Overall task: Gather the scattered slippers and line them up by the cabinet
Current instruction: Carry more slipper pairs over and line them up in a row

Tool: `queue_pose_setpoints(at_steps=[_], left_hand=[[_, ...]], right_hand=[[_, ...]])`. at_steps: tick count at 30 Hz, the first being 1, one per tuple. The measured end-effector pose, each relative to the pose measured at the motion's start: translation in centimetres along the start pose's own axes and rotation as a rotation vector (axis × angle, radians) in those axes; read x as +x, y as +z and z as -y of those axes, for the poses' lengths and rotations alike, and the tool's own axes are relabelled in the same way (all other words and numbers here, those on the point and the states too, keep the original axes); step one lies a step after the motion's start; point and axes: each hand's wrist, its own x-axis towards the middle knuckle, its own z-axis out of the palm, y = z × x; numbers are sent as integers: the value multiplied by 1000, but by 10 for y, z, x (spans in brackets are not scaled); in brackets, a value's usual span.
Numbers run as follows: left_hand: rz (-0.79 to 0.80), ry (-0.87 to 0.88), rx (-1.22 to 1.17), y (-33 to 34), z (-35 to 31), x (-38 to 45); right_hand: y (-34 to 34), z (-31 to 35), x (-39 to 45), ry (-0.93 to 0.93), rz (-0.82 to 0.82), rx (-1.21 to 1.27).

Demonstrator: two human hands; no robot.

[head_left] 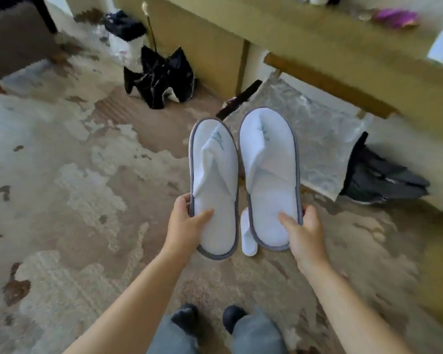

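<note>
Two white slippers with grey trim are held side by side above the floor, toes pointing away from me. My left hand point(187, 221) grips the heel of the left slipper point(214, 180). My right hand point(302, 228) grips the heel of the right slipper point(269, 172). A third white slipper point(248, 236) shows partly between and below them; whether it lies on the carpet or hangs from a hand I cannot tell. The wooden cabinet point(215, 47) stands ahead at the top of the view.
A black bag point(161, 77) sits on the patterned carpet point(87, 175) by the cabinet. A clear plastic sheet point(317, 139) and a dark bag point(379, 175) lie under a wooden desk point(343, 80) at right. A chair point(16, 42) stands top left. My feet point(210, 318) are below.
</note>
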Motion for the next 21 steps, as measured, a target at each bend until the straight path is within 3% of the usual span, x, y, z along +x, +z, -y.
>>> queue_pose_setpoints(at_steps=[9,16,21], left_hand=[[677,109,278,129,-14,-83],[1124,183,459,249,17,-235],[1354,228,499,331,56,-355]], right_hand=[[-136,-37,-143,214,-655,182],[-251,-94,-279,303,-1119,368],[-345,-142,-365,325,-1313,426]])
